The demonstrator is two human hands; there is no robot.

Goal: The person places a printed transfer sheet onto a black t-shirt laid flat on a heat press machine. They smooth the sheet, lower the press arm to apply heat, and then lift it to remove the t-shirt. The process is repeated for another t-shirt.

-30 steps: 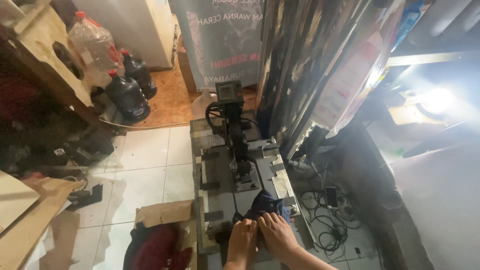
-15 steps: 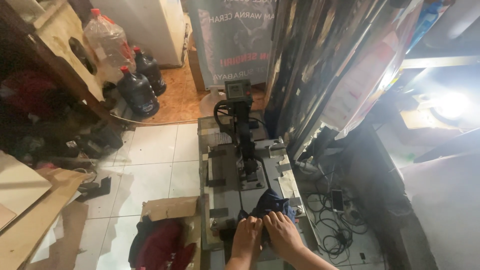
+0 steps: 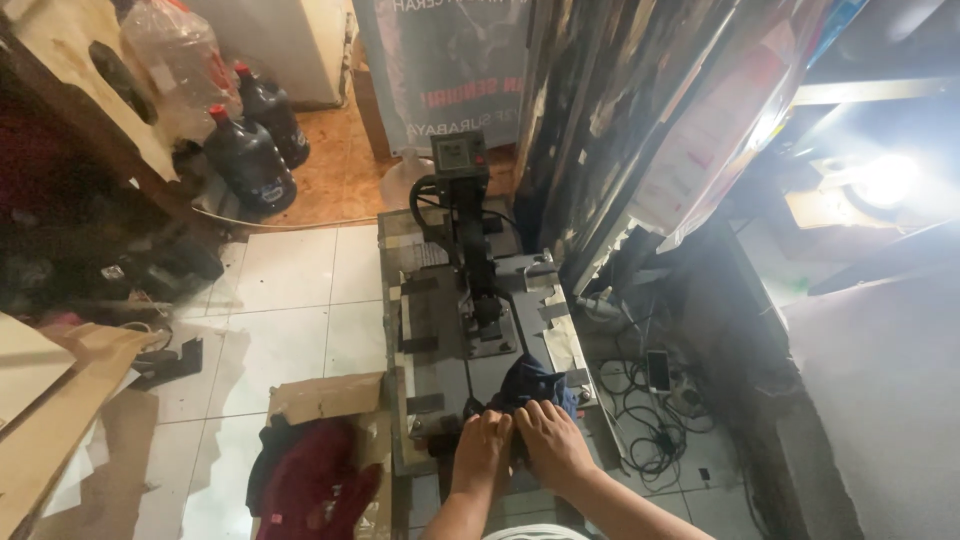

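Dark blue cloth (image 3: 533, 384) sits bunched at the near edge of the heat press (image 3: 470, 330), and both hands stay on it just as half a second ago: left hand (image 3: 483, 448) and right hand (image 3: 552, 443) side by side, fingers curled down into the fabric, pinching and pressing it onto the platen. Only the view has swung a little; the garment hasn't shifted, so the tucking goes on. Left of the press, a cardboard box (image 3: 325, 400) over a red garment (image 3: 305, 485) on white floor tiles (image 3: 290, 330). Right, tangled cables (image 3: 640, 420) and a phone (image 3: 658, 369). Further back, dark jugs with red caps (image 3: 245, 160).
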